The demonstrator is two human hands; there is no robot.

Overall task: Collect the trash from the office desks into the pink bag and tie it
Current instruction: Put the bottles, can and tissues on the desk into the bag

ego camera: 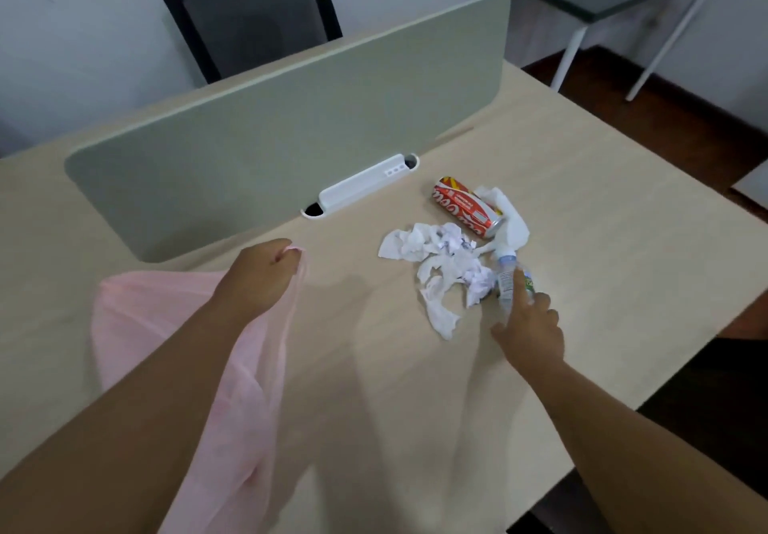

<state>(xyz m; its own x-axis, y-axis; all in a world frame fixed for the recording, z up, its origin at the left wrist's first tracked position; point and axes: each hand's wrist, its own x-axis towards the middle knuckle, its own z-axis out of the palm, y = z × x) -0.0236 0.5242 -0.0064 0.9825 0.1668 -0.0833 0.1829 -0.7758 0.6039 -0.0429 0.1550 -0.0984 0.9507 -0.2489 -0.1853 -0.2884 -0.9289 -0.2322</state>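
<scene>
Left hand fisted on pink bag rim, right hand loose-fingered, touching bottle beside can; grip bottle mid-body, keep bag mouth wide.

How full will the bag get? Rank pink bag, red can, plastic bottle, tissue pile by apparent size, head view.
1. pink bag
2. tissue pile
3. red can and plastic bottle: alike; the right hand hides part of the bottle, so unranked.

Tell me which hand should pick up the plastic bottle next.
Right. The right hand is open at the plastic bottle, with its index finger over it. The left hand grips the edge of the pink bag, farther from the trash, so it is occupied.
</scene>
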